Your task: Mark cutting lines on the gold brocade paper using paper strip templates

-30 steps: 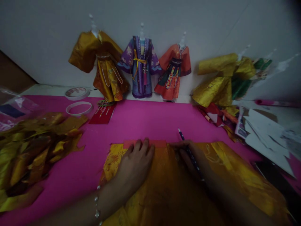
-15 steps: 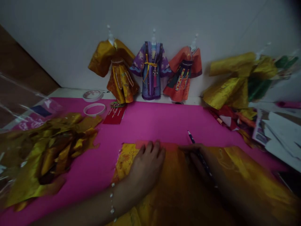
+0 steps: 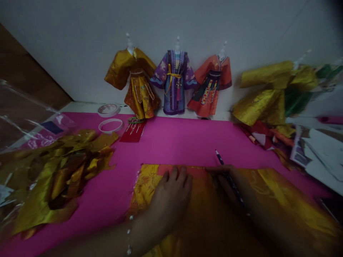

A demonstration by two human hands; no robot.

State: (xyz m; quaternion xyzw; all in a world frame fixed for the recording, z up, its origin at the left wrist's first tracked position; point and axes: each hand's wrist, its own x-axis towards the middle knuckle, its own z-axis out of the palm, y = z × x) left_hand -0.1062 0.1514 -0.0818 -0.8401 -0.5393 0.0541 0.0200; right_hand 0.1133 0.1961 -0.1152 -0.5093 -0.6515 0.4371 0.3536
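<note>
A wide piece of shiny golden-yellow fabric (image 3: 264, 187) lies before me, with a paler patterned part at its left end. A flat orange-red piece (image 3: 197, 172) sits along its far edge. My left hand (image 3: 171, 196) rests palm down on both, its fingers stretched out and slightly apart. A dark pen (image 3: 219, 157) is gripped in my right hand (image 3: 227, 180), its pointed white end facing away from the fabric. The fingertips of that hand touch the fabric near the right end of the orange-red piece. Shadow hides the lower fingers.
Pink sheeting (image 3: 174, 142) covers the table. Golden scraps (image 3: 64, 171) are heaped at left, near two tape rolls (image 3: 110, 125) and a red card (image 3: 133, 131). Several small robed figures, one purple (image 3: 174, 85), stand along the wall. White papers (image 3: 324, 153) lie at right.
The whole view has shifted a little, so things appear slightly lower and further right. Both hands stay in nearly the same place on the fabric, and the pen remains in my right hand.
</note>
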